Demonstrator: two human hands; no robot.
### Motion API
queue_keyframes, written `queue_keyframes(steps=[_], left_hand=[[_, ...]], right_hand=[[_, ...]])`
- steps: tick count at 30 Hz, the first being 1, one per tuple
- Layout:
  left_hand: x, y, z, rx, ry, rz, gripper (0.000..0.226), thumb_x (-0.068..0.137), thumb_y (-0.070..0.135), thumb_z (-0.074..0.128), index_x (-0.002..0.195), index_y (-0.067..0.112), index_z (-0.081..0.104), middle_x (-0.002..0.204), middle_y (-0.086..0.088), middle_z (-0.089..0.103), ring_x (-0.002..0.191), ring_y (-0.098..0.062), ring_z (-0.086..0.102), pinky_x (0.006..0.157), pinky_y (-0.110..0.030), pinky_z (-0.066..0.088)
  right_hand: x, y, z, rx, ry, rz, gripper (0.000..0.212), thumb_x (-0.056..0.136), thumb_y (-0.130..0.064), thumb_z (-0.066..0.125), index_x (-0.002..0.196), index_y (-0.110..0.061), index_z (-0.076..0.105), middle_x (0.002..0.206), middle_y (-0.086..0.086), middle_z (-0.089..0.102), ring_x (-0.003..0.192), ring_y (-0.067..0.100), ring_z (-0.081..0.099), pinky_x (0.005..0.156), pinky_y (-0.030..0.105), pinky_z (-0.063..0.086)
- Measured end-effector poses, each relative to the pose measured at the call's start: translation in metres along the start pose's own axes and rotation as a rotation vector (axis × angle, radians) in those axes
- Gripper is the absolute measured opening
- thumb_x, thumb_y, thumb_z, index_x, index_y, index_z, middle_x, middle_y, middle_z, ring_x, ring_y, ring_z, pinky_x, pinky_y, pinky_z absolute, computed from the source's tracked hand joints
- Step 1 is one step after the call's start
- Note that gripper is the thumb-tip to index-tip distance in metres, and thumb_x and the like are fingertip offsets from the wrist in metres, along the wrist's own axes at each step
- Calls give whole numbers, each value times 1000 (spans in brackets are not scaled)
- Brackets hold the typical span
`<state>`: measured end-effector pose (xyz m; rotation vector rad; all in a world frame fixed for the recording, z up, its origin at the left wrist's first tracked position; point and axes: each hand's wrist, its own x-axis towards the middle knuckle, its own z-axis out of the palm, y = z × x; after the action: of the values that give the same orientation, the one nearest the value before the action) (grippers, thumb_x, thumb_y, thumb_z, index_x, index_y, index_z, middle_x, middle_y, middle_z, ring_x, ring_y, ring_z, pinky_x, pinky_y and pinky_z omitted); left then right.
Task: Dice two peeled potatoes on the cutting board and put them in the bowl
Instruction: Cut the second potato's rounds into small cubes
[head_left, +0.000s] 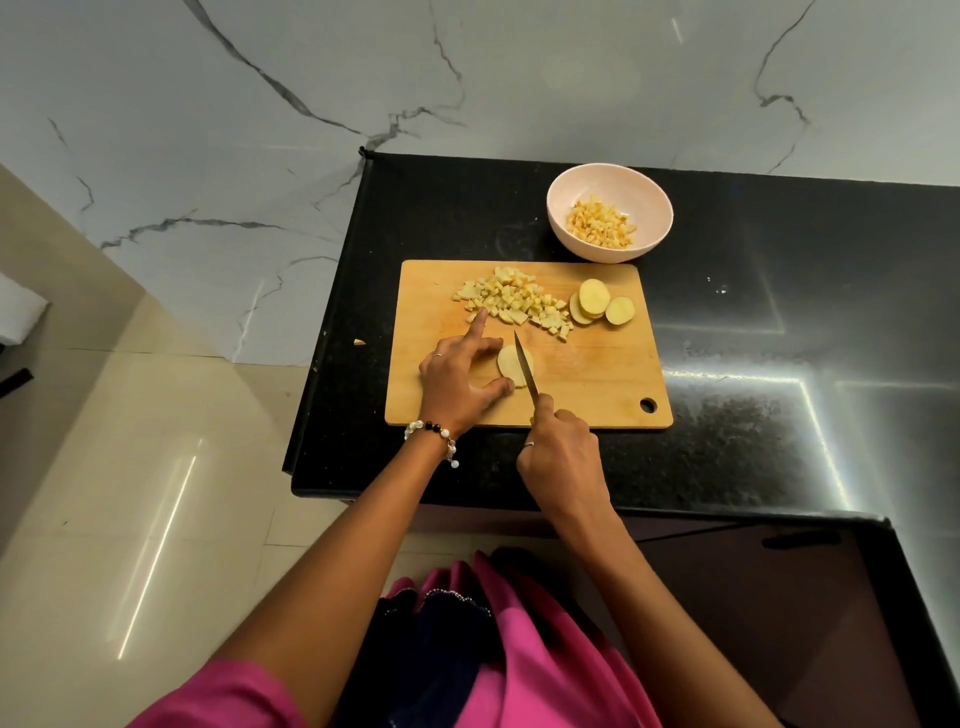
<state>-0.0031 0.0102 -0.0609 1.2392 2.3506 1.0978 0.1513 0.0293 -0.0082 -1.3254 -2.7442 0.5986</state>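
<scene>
Potato slices steadied by our left hand; right hand grips the knife, whose blade could nick our thumb if the slices slide

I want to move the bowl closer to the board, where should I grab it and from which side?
Grip the bowl by its rim on the near side, thumb inside and fingers under the curved wall. The rim is open and bare all round, the diced potato sits low in the middle, and the near edge faces the cutting board.
</scene>
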Motion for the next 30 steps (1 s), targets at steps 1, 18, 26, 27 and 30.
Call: queue_keyframes(steps=[1, 18, 26, 27, 30], left_hand=[[-1, -1, 0, -7, 3, 1, 95, 71, 36, 78, 149, 25, 24, 119, 14, 64, 120, -16, 46, 100, -42, 33], [0, 2, 5, 17, 56, -24, 94, 73, 36, 76, 149, 24, 21, 114, 15, 66, 119, -16, 45, 99, -43, 33], [0, -3, 3, -47, 66, -2, 96, 72, 30, 79, 149, 20, 23, 111, 12, 68, 117, -16, 48, 102, -41, 38], [-1, -3, 3, -57, 87, 2, 93, 72, 29, 79, 148, 18, 26, 109, 11, 69, 115, -16, 50, 101, -36, 38], [-4, -4, 5, -77, 160, 7, 88, 73, 27, 79, 146, 14, 31, 102, 8, 71, 110, -16, 53, 94, -24, 36]], right_hand=[[4, -1, 0, 4, -9, -8, 51, 92, -6, 39, 142, 0, 31, 109, 18, 56, 92, 34, 57, 69, 36, 41], [-17, 0, 20, -152, -102, -43, 61, 76, 7, 57, 134, 14, 39, 98, 27, 59, 63, 39, 62, 50, 38, 44], [-11, 1, 8, -27, -4, -31, 53, 94, -7, 36, 146, -3, 24, 118, 18, 54, 96, 36, 56, 70, 37, 39], [-8, -1, 6, -21, -3, -27, 53, 94, -7, 36, 146, -3, 24, 118, 18, 54, 96, 36, 56, 68, 35, 37], [4, -1, 8, -7, -36, -21, 55, 94, -7, 36, 147, -3, 22, 117, 18, 53, 96, 35, 55, 68, 33, 36]])
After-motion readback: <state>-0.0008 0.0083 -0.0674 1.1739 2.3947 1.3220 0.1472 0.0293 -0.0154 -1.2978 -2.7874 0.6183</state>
